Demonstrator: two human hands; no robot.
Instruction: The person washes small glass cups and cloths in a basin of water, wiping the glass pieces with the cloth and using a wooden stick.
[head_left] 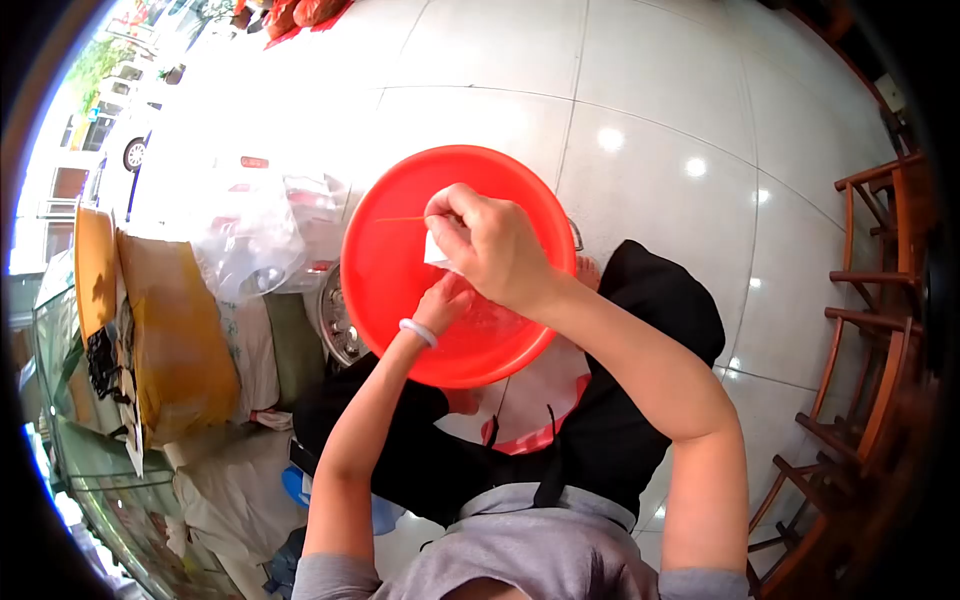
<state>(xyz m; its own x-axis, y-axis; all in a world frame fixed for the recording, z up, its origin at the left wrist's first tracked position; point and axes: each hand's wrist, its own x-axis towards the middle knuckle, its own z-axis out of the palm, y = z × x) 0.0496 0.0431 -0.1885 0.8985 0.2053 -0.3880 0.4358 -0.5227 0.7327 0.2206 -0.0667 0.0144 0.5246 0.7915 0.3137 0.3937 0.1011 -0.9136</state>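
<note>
A round red plastic basin (390, 285) is in front of me between my legs, with a little water or wet shine near its lower part. My right hand (495, 250) is over its middle, thumb and forefinger pinched on a thin, straight, orange-looking stick or strand (398, 218) that points left. Just under that thumb is a small white piece (436, 252), whose kind I cannot make out. My left hand (442, 305), with a pale bracelet (418, 332) on the wrist, is curled close below the white piece. Its fingertips are partly hidden by my right hand.
Clear plastic bags (250, 235) and a yellow-brown wrapped box (180, 340) stand at the left. A metal bowl (335, 315) shows beside the basin's left rim. Wooden chairs (870, 310) line the right side. Pale floor tiles (660, 190) surround the basin.
</note>
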